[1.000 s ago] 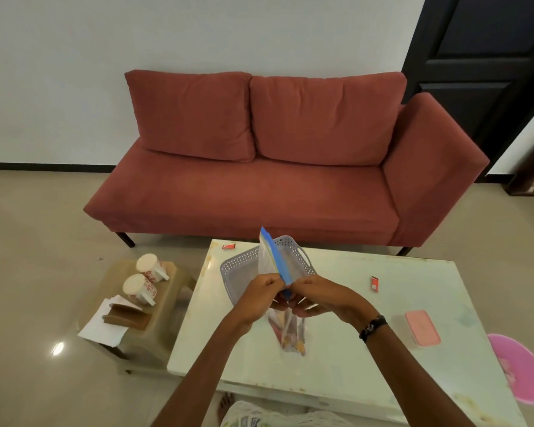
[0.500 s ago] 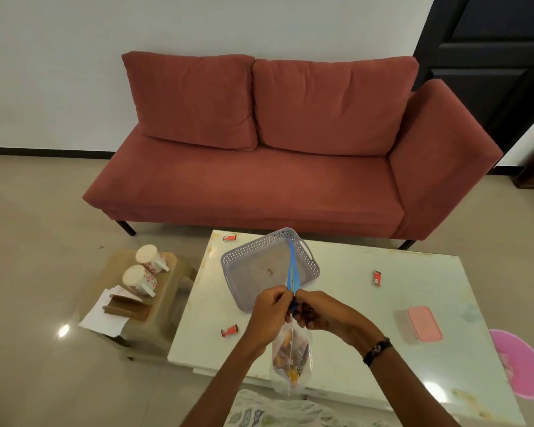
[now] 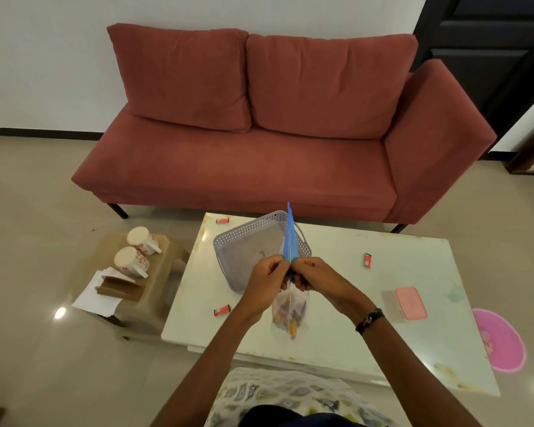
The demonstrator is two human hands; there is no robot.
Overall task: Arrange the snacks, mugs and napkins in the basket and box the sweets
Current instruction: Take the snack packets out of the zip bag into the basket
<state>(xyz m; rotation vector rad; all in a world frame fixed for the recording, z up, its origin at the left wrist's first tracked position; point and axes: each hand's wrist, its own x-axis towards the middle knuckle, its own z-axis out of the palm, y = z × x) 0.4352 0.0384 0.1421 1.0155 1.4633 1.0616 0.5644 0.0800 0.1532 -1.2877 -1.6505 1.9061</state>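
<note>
Blue zip strip of the clear snack bag [image 3: 290, 306] stands edge-on between both hands above the table [image 3: 336, 343], just in front of the grey basket [image 3: 244, 245]. Left hand [image 3: 267, 280] and right hand [image 3: 313, 277] each pinch the strip with curled fingers. To seal it well, I judge the pinch should run along the whole strip, bag hanging straight, before lowering it into the basket.

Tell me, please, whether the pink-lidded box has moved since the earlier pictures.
No. The pink-lidded box still lies on the table, right of the basket, nearer than the red sweet.
</note>
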